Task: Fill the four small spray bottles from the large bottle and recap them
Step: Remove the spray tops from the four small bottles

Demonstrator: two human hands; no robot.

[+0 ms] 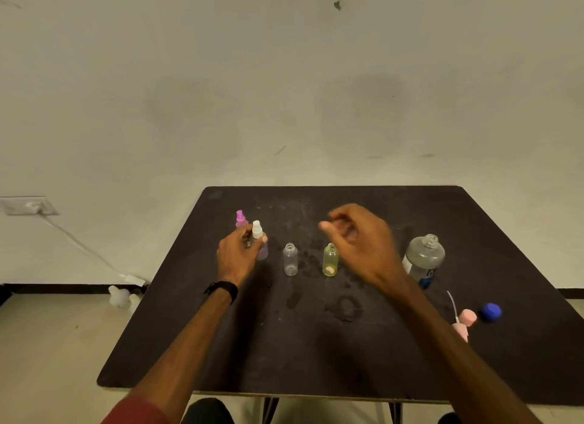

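From the head camera, the left hand [235, 254] curls its fingers [264, 240] round a purple-tinted spray bottle [261, 250] with a white spray cap [257, 229], which stands upright on the black table [221, 344]. Just behind those fingers, a pink-capped spray bottle [240, 220] stands on the far side, partly hidden by the hand.

The right hand [360, 243] hovers above the table with its fingers [325, 226] loosely curled and blurred; whether they pinch something small cannot be told. Directly below and nearer than those fingertips stands an uncapped yellow-green bottle [330, 261], apart from them. Between the two hands stands an uncapped clear bottle [290, 260], touching neither.

Right of the right wrist stands the large bottle [423, 259], its neck open. Farther right and nearer the person, well apart from all fingers, lie a blue cap [490, 312] and a pink spray top [464, 322] with its tube.
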